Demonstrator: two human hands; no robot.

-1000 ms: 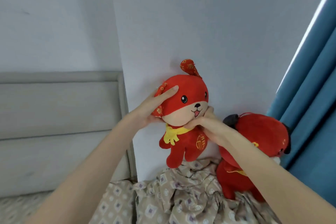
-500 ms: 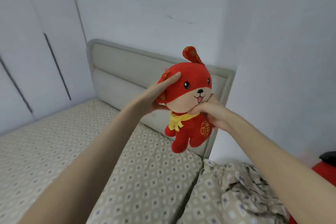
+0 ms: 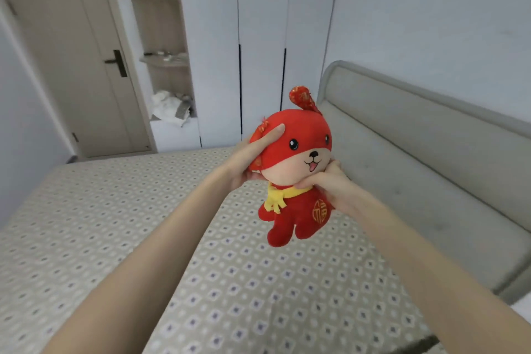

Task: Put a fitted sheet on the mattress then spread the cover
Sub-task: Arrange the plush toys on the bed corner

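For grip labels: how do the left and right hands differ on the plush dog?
The left hand holds the plush dog by its head; the right hand, lower, under its chin. The left thumb lies on red plush; the right fingers touch the beige cheek. Both grip it.

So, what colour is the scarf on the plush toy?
Yellow. The scarf on the plush toy shows best in the head view.

the fitted sheet, beige with small greyish diamonds, lies stretched flat and smooth over the mattress, covering its whole visible top; the far corner seems tucked under.
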